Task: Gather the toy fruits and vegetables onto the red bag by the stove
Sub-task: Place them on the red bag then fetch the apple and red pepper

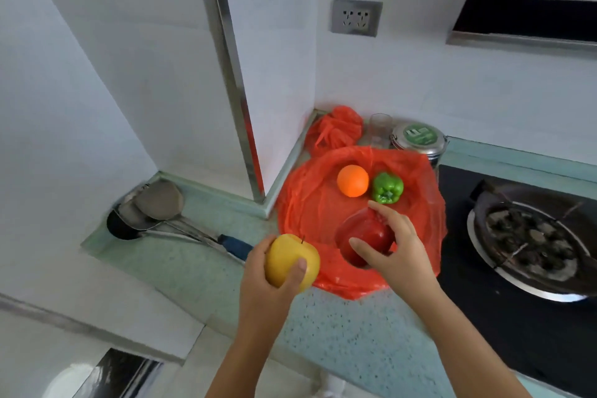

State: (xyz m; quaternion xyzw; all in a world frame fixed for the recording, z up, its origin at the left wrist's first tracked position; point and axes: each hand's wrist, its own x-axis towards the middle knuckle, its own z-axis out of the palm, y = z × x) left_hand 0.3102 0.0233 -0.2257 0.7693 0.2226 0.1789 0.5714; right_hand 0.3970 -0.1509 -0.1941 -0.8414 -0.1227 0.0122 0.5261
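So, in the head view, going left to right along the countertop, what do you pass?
Metal ladles → yellow apple in the left hand → orange → green pepper → dark stove → wok.

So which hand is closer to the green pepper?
The right hand. It is over the red bag, on a red toy, just below the green pepper. The left hand holds the yellow apple further off, by the bag's near-left edge.
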